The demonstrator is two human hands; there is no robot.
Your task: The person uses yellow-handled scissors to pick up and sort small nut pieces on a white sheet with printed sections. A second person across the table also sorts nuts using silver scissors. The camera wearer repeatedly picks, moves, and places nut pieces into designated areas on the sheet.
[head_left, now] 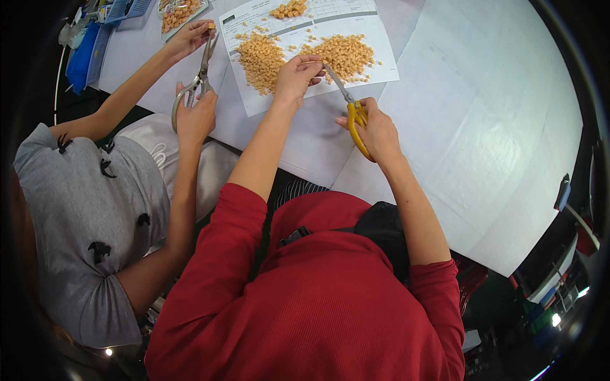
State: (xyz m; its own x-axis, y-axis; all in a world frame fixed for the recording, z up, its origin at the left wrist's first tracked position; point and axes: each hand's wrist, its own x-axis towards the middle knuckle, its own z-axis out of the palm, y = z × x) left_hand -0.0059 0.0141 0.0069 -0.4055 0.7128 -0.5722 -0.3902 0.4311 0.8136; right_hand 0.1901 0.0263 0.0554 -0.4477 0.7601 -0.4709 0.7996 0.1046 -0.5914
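Note:
My right hand (379, 133) grips a pair of scissors (357, 120) by the yellow handles, its blades pointing up and left. At the blade tips, my left hand (296, 79) has thumb and fingers pinched together; what they hold is too small to make out. Beneath and beyond my hands lie two heaps of small orange-tan pieces, a left heap (259, 62) and a right heap (343, 56). Both rest on a printed white sheet of paper (375, 75). A smaller pile of larger orange chunks (289, 8) sits farther back on the sheet.
On my left, a person in a grey top (95, 209) holds metal scissors (202, 73) and a small orange chunk (211, 26). Beyond are a clear bag of orange chunks (178, 14) and a blue basket (130, 9). A white-covered table (483, 127) extends right.

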